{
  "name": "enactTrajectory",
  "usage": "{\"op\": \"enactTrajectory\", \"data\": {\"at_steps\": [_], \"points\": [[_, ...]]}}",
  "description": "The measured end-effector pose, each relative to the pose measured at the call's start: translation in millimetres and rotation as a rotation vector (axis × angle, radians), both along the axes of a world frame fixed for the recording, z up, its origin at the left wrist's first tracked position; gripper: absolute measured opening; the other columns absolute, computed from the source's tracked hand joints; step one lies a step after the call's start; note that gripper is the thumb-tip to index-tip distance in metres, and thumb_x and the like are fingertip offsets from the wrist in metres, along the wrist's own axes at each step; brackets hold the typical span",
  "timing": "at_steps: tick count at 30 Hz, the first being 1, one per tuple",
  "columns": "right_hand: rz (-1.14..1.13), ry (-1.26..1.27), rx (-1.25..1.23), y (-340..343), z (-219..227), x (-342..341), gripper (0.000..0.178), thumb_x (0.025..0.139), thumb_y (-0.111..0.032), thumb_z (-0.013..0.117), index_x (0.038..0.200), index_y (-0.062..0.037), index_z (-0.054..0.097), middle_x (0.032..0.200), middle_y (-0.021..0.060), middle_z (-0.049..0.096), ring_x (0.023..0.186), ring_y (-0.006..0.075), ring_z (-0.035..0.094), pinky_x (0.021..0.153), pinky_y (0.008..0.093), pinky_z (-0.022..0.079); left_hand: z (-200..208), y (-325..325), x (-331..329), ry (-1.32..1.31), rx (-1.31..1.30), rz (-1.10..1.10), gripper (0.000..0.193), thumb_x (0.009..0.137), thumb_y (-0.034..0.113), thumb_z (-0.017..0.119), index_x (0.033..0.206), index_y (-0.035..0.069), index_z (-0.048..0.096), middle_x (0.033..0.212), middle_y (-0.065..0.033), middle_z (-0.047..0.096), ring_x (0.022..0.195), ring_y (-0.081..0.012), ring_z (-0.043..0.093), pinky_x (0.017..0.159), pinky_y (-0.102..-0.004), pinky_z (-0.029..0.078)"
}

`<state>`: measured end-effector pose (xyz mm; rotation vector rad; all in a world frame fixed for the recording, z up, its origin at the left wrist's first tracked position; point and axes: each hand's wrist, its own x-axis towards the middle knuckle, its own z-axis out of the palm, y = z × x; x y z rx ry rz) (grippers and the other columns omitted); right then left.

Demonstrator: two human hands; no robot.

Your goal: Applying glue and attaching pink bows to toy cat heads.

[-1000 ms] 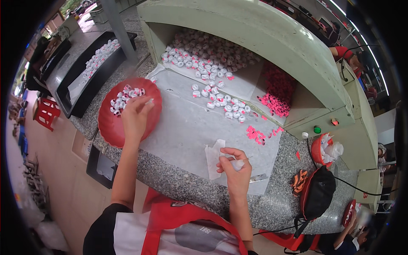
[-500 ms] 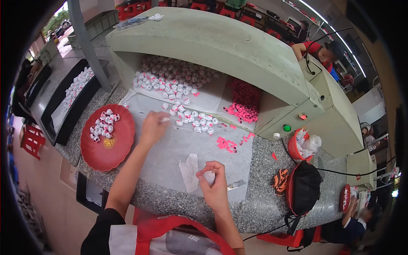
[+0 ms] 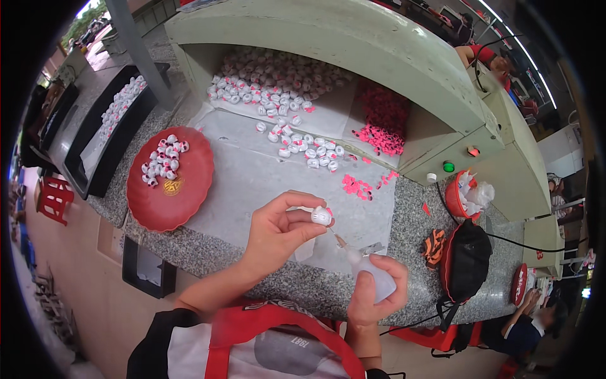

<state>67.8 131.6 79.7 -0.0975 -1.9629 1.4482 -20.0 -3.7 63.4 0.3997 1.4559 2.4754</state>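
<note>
My left hand [image 3: 278,228] pinches a small white round part with a pink spot [image 3: 322,216] between thumb and fingers, raised above the table's front edge. My right hand [image 3: 374,292] grips a small clear squeeze bottle [image 3: 372,275] whose thin nozzle points up at the white part and nearly touches it. A red round tray [image 3: 189,196] with several of the same white parts lies to the left. A pile of white parts [image 3: 278,88] and a heap of pink pieces [image 3: 382,123] sit at the back under the shelf.
A grey speckled counter [image 3: 416,252] carries a pale sheet [image 3: 252,170]. A black bag [image 3: 467,259] and a red cup holding plastic [image 3: 464,196] stand at the right. Black bins [image 3: 88,132] with more white parts lie far left. Other people sit at the right.
My left hand came back from the loose parts with one white part and lifted it. My right hand raised the bottle off the sheet, bringing its nozzle to that part.
</note>
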Motion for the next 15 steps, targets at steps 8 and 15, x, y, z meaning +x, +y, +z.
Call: {"op": "enactTrajectory", "data": {"at_steps": [8,15], "points": [[0.049,0.128,0.234,0,2,-6,0.022,0.065,-0.004,0.063,0.085,0.0005,0.056,0.071,0.0112,0.061,0.056,0.0201,0.060,0.051,0.0264,0.047,-5,-5,8,0.094,-0.005,0.029,0.030,0.075,-0.012,0.054,0.102,-0.005,0.045,0.108,-0.0157,0.050,0.098,-0.0202,0.054,0.084,-0.0289,0.047],[0.060,0.027,0.126,0,1,-2,0.018,0.072,-0.010,0.059,0.086,0.0007,0.054,0.078,0.0090,0.058,0.068,0.0142,0.055,0.061,0.0241,0.044,-1,0,7,0.125,0.001,0.003,0.029,0.075,-0.013,0.053,0.102,-0.005,0.047,0.109,-0.0157,0.049,0.101,-0.0207,0.052,0.085,-0.0291,0.047]]}}
